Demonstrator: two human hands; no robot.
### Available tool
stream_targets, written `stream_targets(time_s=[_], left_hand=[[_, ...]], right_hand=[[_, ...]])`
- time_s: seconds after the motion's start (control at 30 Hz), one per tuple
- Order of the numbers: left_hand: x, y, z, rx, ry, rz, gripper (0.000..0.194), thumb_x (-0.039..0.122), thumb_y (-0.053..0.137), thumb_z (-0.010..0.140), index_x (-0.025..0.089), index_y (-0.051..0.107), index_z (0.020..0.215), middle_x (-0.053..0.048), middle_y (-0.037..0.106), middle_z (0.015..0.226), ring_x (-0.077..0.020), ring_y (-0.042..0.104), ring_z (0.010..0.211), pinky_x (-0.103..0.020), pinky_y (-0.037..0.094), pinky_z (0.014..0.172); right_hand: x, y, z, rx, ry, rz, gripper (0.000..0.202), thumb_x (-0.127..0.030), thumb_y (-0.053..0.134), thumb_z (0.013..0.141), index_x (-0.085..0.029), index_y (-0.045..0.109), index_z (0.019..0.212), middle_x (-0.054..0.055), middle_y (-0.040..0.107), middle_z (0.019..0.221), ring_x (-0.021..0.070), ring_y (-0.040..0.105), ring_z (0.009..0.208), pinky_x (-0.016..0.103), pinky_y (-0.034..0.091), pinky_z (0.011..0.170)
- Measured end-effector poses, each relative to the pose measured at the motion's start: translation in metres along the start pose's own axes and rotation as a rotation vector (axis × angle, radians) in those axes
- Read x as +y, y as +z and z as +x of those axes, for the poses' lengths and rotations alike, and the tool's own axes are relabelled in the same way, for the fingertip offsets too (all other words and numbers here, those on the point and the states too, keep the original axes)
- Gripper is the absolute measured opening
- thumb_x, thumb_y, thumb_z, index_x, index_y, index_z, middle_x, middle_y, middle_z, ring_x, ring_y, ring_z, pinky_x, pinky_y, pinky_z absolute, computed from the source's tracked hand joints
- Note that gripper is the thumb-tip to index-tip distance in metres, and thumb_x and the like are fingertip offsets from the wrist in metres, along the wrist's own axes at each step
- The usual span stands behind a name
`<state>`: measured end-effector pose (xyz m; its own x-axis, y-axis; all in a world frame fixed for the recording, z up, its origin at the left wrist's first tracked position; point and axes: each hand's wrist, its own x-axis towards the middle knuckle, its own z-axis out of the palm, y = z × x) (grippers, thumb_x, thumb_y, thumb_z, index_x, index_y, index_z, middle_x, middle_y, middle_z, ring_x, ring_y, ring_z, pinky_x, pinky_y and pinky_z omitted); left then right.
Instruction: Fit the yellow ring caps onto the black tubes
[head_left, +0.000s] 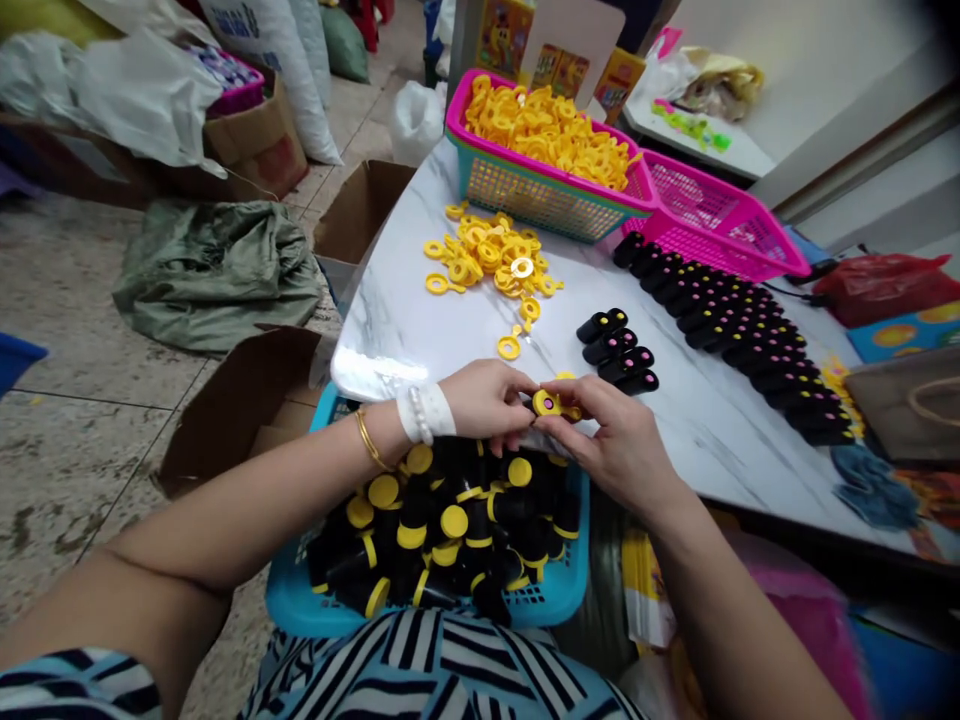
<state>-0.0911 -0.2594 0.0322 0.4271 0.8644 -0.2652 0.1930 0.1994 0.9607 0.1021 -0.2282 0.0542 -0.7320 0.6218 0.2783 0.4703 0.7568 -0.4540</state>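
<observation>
Over the near edge of the marbled tabletop [420, 345], the yellow ring piece [553, 409] is facing the camera, its long axis running left to right, its tab pointing right! The left hand's [486, 398] fingers are pinching its left side; the right hand's [622, 440] are gripping narrowly too. Smooth plastic is circling a dark, pink-dotted centre.

A single head-worn camera looks forward and down over the hands [619, 430], near enough that both forearms [285, 505] reach in from below on either side. The wide view takes in the desk [397, 310] beyond and to the right of the hands, the floor [67, 285] to their left, and the wearer's patterned clothing [435, 670] below them.
</observation>
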Motion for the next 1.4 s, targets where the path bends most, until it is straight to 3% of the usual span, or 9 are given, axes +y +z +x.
stream_targets(time_s=[0.1, 0.3, 0.53, 0.73, 0.93, 1.03, 1.2, 1.3, 1.4], left_hand=[[0.005, -0.006, 0.004, -0.063, -0.058, -0.119, 0.021, 0.031, 0.056, 0.085, 0.012, 0.062, 0.094, 0.0, 0.063, 0.06, -0.011, 0.061, 0.049, -0.017, 0.044, 0.043], [0.008, 0.007, 0.011, 0.174, -0.016, 0.05, 0.018, 0.026, 0.053, 0.086, 0.015, 0.056, 0.073, 0.005, 0.054, 0.051, -0.0061, 0.048, 0.039, -0.016, 0.037, 0.041], [-0.006, 0.016, -0.01, 0.341, 0.267, 0.371, 0.04, 0.042, 0.058, 0.087, 0.017, 0.059, 0.117, 0.004, 0.059, 0.065, -0.0103, 0.054, 0.058, -0.02, 0.042, 0.056], [-0.004, 0.016, -0.008, 0.344, 0.23, 0.442, 0.025, 0.035, 0.056, 0.089, 0.015, 0.066, 0.1, 0.002, 0.059, 0.064, -0.01, 0.052, 0.055, -0.02, 0.04, 0.056], [-0.004, 0.024, -0.005, 0.41, 0.377, 0.524, 0.039, 0.031, 0.064, 0.083, 0.017, 0.061, 0.118, -0.002, 0.059, 0.086, -0.0091, 0.05, 0.059, -0.023, 0.046, 0.062], [-0.008, 0.026, -0.003, 0.437, 0.44, 0.54, 0.032, 0.031, 0.064, 0.084, 0.021, 0.064, 0.114, -0.003, 0.054, 0.091, -0.0093, 0.049, 0.062, -0.025, 0.049, 0.065], [-0.014, 0.019, 0.003, 0.333, 0.47, 0.526, 0.032, 0.028, 0.058, 0.088, 0.017, 0.062, 0.118, -0.007, 0.055, 0.099, -0.0125, 0.055, 0.073, -0.028, 0.051, 0.071], [-0.014, 0.015, 0.005, 0.294, 0.484, 0.562, 0.031, 0.03, 0.056, 0.09, 0.016, 0.061, 0.117, -0.008, 0.055, 0.101, -0.0158, 0.056, 0.082, -0.03, 0.052, 0.075], [-0.012, 0.015, 0.005, 0.284, 0.489, 0.571, 0.03, 0.031, 0.056, 0.09, 0.018, 0.06, 0.117, -0.008, 0.055, 0.102, -0.0172, 0.057, 0.086, -0.032, 0.052, 0.078]], right_hand=[[0.001, 0.0, 0.0, -0.013, -0.007, 0.005, 0.021, -0.024, 0.064, 0.088, -0.017, 0.063, 0.108, 0.004, 0.066, 0.088, 0.0163, 0.061, 0.075, 0.027, 0.048, 0.068], [0.006, 0.01, -0.009, 0.061, 0.044, 0.024, 0.025, -0.028, 0.065, 0.087, -0.019, 0.062, 0.11, 0.004, 0.068, 0.091, 0.0174, 0.062, 0.077, 0.028, 0.049, 0.07], [0.007, 0.018, -0.01, 0.113, 0.103, 0.211, 0.025, -0.023, 0.061, 0.088, -0.02, 0.065, 0.112, 0.005, 0.065, 0.088, 0.0149, 0.059, 0.069, 0.028, 0.05, 0.066], [0.02, -0.008, -0.019, -0.039, 0.145, 0.526, 0.054, -0.021, 0.062, 0.086, -0.024, 0.049, 0.137, 0.007, 0.059, 0.109, 0.0146, 0.064, 0.085, 0.032, 0.056, 0.079], [0.029, 0.001, -0.029, 0.019, 0.347, 0.751, 0.025, -0.029, 0.067, 0.085, -0.017, 0.064, 0.107, 0.006, 0.069, 0.093, 0.0186, 0.07, 0.081, 0.035, 0.059, 0.078], [0.022, 0.003, -0.033, 0.09, 0.316, 0.643, 0.021, -0.027, 0.067, 0.085, -0.019, 0.066, 0.104, 0.007, 0.069, 0.099, 0.0192, 0.07, 0.084, 0.036, 0.06, 0.08], [0.024, -0.007, -0.038, 0.033, 0.267, 0.627, 0.021, -0.02, 0.063, 0.087, -0.021, 0.067, 0.107, 0.007, 0.069, 0.104, 0.0199, 0.071, 0.088, 0.036, 0.06, 0.081], [0.037, -0.007, -0.03, -0.023, 0.376, 0.823, 0.016, -0.027, 0.07, 0.083, -0.019, 0.067, 0.096, 0.006, 0.073, 0.09, 0.0216, 0.073, 0.08, 0.037, 0.062, 0.075], [0.044, -0.004, -0.012, -0.09, 0.471, 0.957, 0.022, -0.031, 0.077, 0.076, -0.017, 0.063, 0.086, 0.001, 0.069, 0.064, 0.0157, 0.067, 0.053, 0.027, 0.058, 0.053]])
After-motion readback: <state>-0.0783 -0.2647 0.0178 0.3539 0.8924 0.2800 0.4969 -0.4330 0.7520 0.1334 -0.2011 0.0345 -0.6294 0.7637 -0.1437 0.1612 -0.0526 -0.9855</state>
